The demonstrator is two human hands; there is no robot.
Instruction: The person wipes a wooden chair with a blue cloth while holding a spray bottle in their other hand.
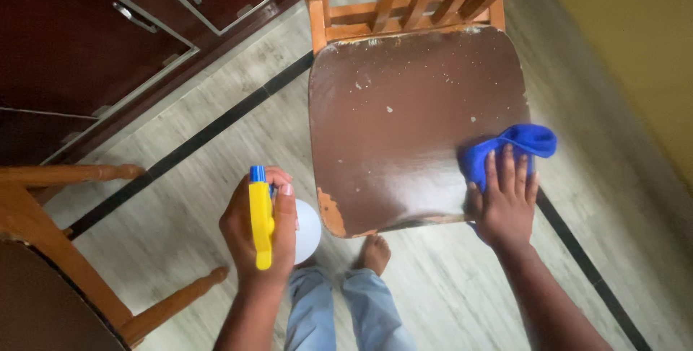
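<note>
I'm seeing right hand [505, 203] lying flat, pressing cloth [509, 150] at seat [404, 120] edge | left hand [260, 228] gripping sprayer [261, 217] | risk: cloth sliding off.

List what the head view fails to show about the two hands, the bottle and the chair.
- White spray bottle with yellow trigger: body mostly hidden by the left hand.
- Blue cloth: part hidden under the right hand.
- Brown wooden chair: backrest cut off by the top edge.
</note>
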